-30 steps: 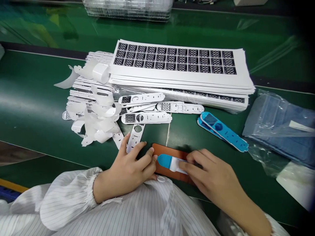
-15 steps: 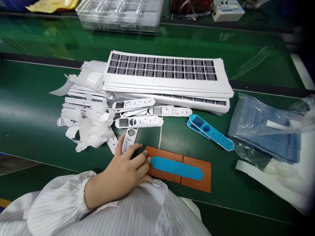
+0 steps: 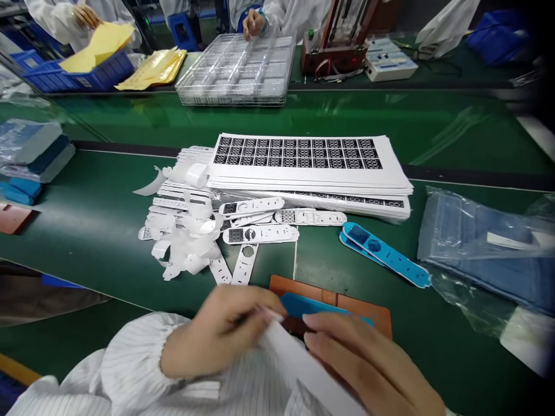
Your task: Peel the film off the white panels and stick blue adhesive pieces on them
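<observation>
My left hand (image 3: 225, 329) pinches the upper end of a white strip (image 3: 306, 370) low in front of me. The strip slants down to the right. Along its other side lies my right hand (image 3: 373, 364), fingers together and bent over it; the thumb is hidden and the hand is slightly blurred. Just behind both hands, a brown plate (image 3: 299, 285) lies on the bench with a blue elongated panel (image 3: 299, 303) on it, both partly covered by my fingers. Beyond the plate, white cut-out panels (image 3: 260, 234) lie in a loose pile, and blue panels (image 3: 385, 254) overlap to the right.
Curled backing scraps (image 3: 188, 251) are heaped at the left of the pile. Printed sheets (image 3: 303, 162) are stacked behind. A plastic bag of blue sheets (image 3: 481, 248) lies right. Clear trays (image 3: 236, 72) stand across the bench, where a co-worker's hand (image 3: 254, 24) rests.
My left hand has come off the brown plate's left end and now pinches the white strip. My right hand has entered from the lower right. The view has tilted up.
</observation>
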